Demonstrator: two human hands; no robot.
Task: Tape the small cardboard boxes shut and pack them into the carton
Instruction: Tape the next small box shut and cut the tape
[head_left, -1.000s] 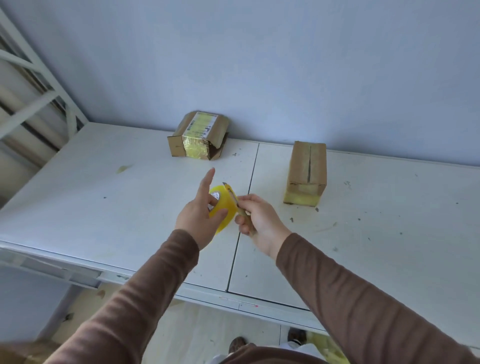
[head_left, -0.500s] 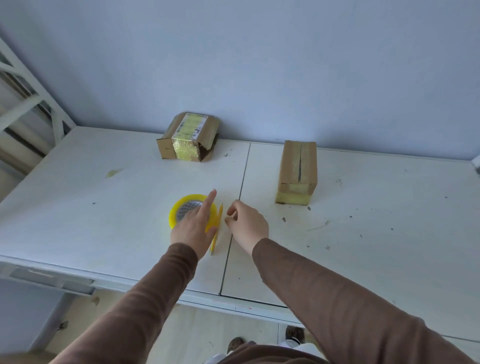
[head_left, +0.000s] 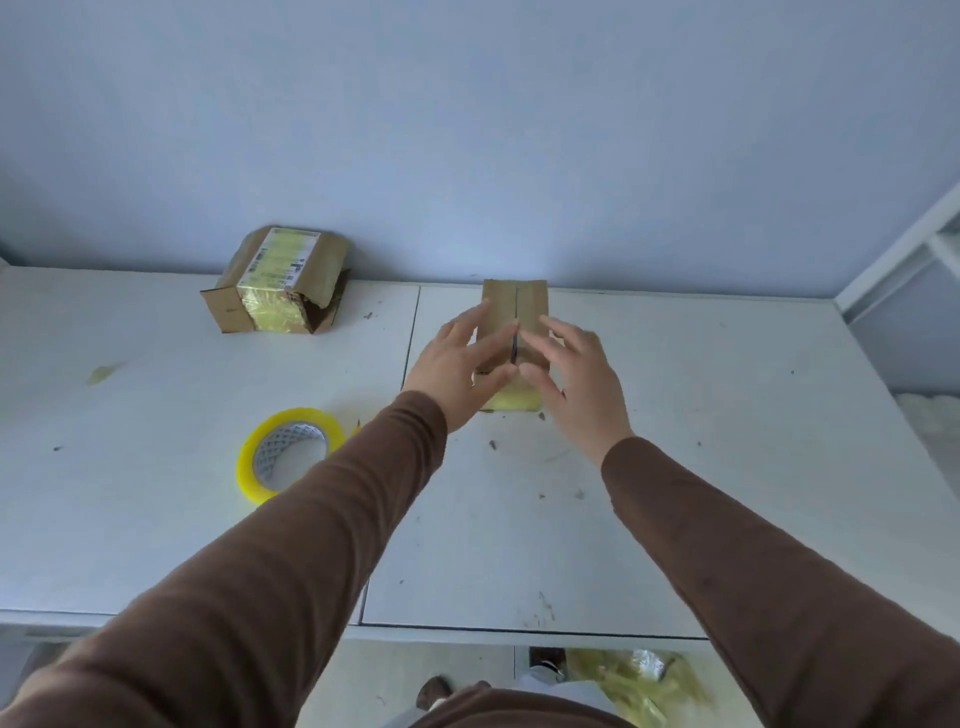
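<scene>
Pale blue wall (head_left: 467, 130) stood behind a white table (head_left: 701, 467) made of two panels with a seam between them, its top marked with dark specks. Toward the back of the right panel, just beside the seam, stood a small cardboard box (head_left: 524, 304), its top flaps meeting along a dark slit and yellow tape on its near end. The left hand (head_left: 457, 364) and the right hand (head_left: 576, 379) were over this box, fingers spread and fairly straight; whether they touched it could not be told from the blur, and neither grasped anything. Brown sleeves (head_left: 291, 571) covered both arms. A second box (head_left: 275, 283) sat well apart on the left panel near the wall, wrapped in yellow tape, its right end torn open; it carried a printed label with a barcode, the writing too small to read. A roll of yellow tape (head_left: 249, 467) lay flat on the left panel near the left forearm, its core printed with a pattern that could not be read.
</scene>
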